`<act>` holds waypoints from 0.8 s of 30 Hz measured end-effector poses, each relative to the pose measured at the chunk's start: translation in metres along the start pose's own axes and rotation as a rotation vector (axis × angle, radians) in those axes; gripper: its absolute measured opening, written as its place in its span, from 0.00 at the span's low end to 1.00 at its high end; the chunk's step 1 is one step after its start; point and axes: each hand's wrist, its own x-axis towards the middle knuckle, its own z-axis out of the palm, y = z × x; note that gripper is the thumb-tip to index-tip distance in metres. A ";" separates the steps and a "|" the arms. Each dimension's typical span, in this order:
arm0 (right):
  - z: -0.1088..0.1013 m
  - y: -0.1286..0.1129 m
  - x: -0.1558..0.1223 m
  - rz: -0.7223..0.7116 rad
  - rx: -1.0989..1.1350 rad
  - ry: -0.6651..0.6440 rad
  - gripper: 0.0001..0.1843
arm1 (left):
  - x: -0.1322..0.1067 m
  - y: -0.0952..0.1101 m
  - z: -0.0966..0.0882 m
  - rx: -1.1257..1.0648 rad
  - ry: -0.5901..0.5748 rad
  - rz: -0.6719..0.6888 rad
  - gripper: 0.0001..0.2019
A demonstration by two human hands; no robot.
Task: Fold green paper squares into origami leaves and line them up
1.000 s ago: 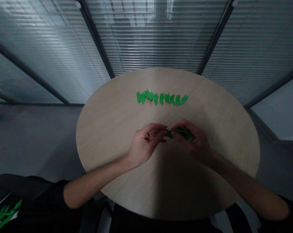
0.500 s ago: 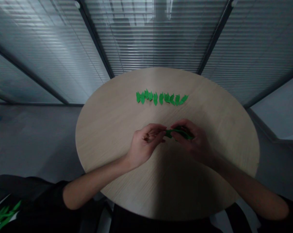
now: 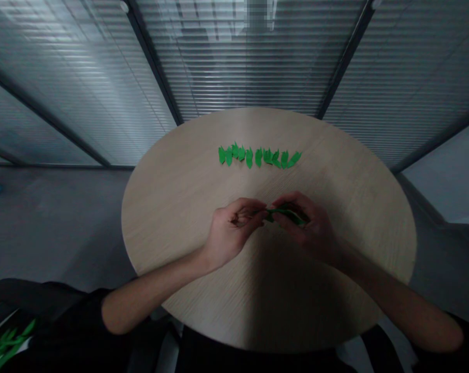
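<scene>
Over the middle of a round wooden table (image 3: pixel 180 207), both my hands pinch one small green paper piece (image 3: pixel 287 214). My left hand (image 3: pixel 232 233) grips its left end with thumb and fingertips. The rest of the piece is held by my right hand (image 3: pixel 310 228), whose curled fingers cover part of it. Beyond my hands, a row of several folded green paper leaves (image 3: pixel 258 156) lies on the table.
Glass walls with horizontal blinds (image 3: pixel 250 62) stand behind the table. More green paper pieces (image 3: pixel 5 344) lie at the bottom left, off the table, beside my dark sleeve. The table's near edge is close to my body.
My fingers have shifted slightly on the green piece, the left fingertips closing in on its end. The hands stay in the same spot.
</scene>
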 end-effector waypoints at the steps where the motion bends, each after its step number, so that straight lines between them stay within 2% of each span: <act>1: 0.000 0.000 0.000 -0.004 0.001 -0.002 0.06 | 0.000 0.000 0.000 0.011 -0.004 0.004 0.08; 9: 0.002 0.000 -0.001 -0.007 0.008 -0.023 0.05 | 0.001 0.005 0.000 0.103 0.020 0.010 0.08; 13: 0.001 0.003 -0.002 -0.009 -0.001 -0.030 0.06 | 0.001 0.004 0.001 0.084 0.009 0.017 0.07; 19: -0.002 0.005 -0.001 0.015 -0.041 -0.034 0.07 | 0.002 0.001 0.001 -0.018 -0.012 -0.049 0.07; 24: -0.002 0.005 -0.001 0.020 -0.039 -0.025 0.07 | 0.003 0.001 0.001 0.008 -0.029 -0.053 0.08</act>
